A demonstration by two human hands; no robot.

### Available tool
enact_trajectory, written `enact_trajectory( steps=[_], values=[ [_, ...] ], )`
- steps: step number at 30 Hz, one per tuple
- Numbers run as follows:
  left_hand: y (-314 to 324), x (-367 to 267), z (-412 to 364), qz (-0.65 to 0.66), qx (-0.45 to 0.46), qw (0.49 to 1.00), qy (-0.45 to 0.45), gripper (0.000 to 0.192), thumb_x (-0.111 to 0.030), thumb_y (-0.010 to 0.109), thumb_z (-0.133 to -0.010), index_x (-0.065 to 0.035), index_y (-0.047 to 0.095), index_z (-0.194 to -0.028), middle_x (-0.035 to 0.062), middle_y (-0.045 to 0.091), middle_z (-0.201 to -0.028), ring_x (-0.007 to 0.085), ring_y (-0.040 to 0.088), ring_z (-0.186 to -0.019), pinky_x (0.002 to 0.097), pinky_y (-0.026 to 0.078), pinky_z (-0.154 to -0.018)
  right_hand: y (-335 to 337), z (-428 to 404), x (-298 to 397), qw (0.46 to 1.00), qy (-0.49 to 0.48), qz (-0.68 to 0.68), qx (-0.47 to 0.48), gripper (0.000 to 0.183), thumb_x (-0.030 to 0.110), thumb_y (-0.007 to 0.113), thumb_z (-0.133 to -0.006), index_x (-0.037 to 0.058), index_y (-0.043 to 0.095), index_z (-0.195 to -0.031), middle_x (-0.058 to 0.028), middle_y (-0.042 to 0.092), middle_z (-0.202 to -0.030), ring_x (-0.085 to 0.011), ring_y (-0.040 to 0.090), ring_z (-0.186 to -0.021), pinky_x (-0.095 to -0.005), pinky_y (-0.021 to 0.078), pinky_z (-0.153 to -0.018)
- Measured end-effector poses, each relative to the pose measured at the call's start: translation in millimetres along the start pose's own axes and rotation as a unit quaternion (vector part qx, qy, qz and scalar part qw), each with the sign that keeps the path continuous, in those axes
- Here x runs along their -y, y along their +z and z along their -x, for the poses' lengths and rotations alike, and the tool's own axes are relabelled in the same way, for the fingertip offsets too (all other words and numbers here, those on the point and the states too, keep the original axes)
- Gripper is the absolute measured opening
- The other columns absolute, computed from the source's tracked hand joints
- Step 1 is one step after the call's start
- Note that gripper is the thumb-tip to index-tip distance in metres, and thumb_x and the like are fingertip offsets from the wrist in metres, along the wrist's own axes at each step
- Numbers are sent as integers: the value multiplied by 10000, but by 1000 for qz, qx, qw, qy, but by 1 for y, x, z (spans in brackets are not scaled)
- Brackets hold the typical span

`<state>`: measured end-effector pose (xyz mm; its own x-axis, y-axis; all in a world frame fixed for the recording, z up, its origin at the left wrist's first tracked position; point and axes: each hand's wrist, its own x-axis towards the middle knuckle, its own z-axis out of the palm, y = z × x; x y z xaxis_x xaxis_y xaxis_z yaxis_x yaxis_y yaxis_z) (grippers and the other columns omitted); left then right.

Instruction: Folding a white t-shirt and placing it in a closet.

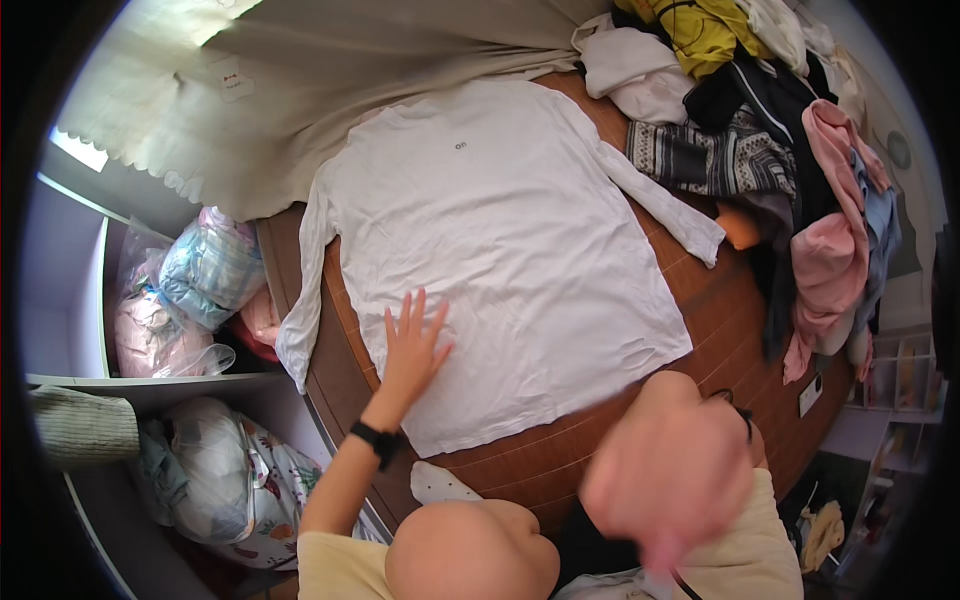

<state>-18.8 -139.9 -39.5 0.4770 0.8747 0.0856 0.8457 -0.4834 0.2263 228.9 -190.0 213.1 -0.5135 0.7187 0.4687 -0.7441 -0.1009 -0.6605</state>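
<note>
A white long-sleeved shirt [502,247] lies spread flat on a brown slatted mat [720,330], its collar at the far side and a small dark print near the neck. One sleeve stretches out to the right, the other hangs down at the left. My left hand [415,349] rests on the lower left part of the shirt, palm down with fingers spread, a black band on the wrist. My right hand [671,472] is blurred and raised close to the camera, near the shirt's lower right corner; its fingers are hard to make out.
Heaped clothes [750,150] lie at the right. A beige curtain [315,82] drapes along the far side. Shelves at the left hold bagged bedding [210,262] and a stuffed plastic bag [214,465]. My bare knee [465,551] is near the front edge, close to a dotted white sock [439,484].
</note>
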Motion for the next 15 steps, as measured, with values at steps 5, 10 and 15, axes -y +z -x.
enact_trajectory(
  steps=[5, 10, 15],
  values=[
    [20, -48, 72, 12, 110, 993, 45, 694, -409, 641, -794, -192, 374, -1396, 179, 218, -1485, 364, 203, -1368, 622, 132, -1061, 25, 3, 33, 973, -112, 24, 198, 264, 92, 490, -912, -86, 651, -1022, -34, 496, -536, -139, 446, -405, -281, 298, -426],
    [30, -56, 111, 7, 123, 992, 18, 728, -462, 626, -792, -195, 353, -1412, 159, 199, -1496, 381, 149, -1378, 639, 126, -1049, 29, 0, 34, 980, -63, -11, 188, 265, 59, 484, -878, -97, 650, -1013, -15, 490, -529, -127, 441, -395, -272, 296, -420],
    [30, -55, 116, 3, 125, 992, 21, 733, -484, 612, -799, -201, 342, -1419, 149, 181, -1504, 377, 118, -1387, 640, 108, -1049, 38, 14, 30, 981, -82, 21, 177, 281, 37, 491, -835, -96, 652, -1022, -45, 594, -607, -121, 461, -401, -265, 311, -424]
  ],
)
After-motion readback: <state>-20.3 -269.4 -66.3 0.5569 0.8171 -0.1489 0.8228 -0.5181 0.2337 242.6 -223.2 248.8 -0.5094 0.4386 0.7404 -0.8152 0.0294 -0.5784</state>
